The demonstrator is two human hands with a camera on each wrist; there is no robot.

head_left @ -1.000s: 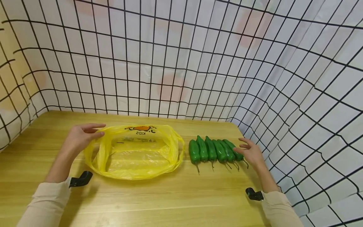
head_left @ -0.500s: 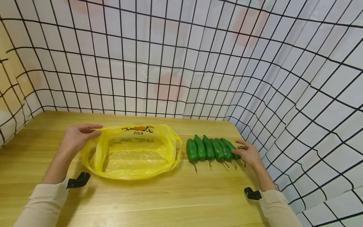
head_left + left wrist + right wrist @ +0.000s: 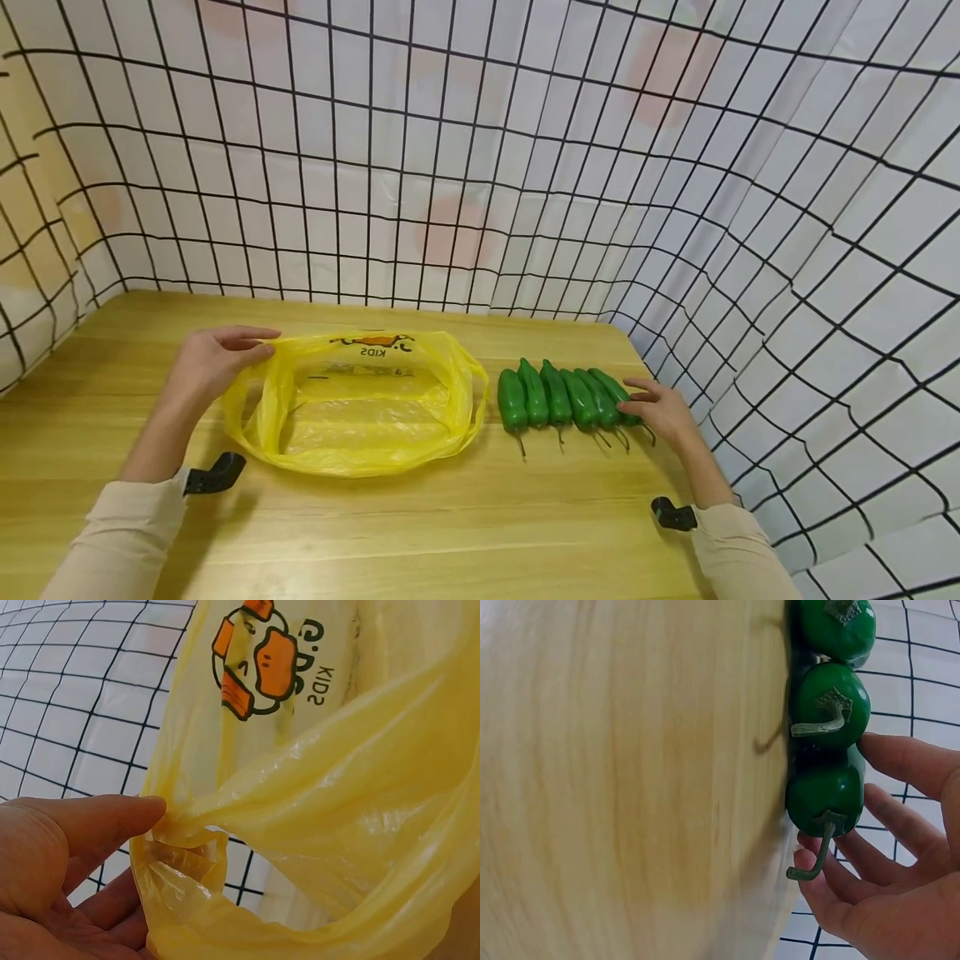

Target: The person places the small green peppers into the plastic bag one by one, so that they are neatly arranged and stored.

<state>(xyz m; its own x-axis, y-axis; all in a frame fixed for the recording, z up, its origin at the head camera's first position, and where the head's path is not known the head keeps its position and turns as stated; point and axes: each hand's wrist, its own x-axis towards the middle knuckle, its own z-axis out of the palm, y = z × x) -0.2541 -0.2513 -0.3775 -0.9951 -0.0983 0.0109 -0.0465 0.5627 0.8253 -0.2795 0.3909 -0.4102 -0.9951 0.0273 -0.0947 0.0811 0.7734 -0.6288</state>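
A yellow plastic bag (image 3: 360, 462) lies with its mouth spread wide, and its inner side shows an orange cartoon print. My left hand (image 3: 217, 362) pinches the bag's left handle between thumb and fingers, as the left wrist view (image 3: 67, 862) also shows. Several green peppers (image 3: 557, 396) lie side by side in a row to the right of the bag, stems toward me. My right hand (image 3: 660, 412) is at the rightmost pepper (image 3: 826, 793). Its thumb touches the pepper's upper side near the neighbouring pepper (image 3: 829, 694), and its fingers curl round the outer side.
The wooden table (image 3: 420, 542) extends in front of the bag and peppers. Behind and to the right stand white sheets with a black grid (image 3: 450, 167). The right-hand sheet comes close to my right forearm. A black mount (image 3: 216, 473) juts from my left wrist.
My right hand has moved slightly left and down onto the rightmost pepper, its thumb and fingers closing in. My left hand and the bag have stayed put.
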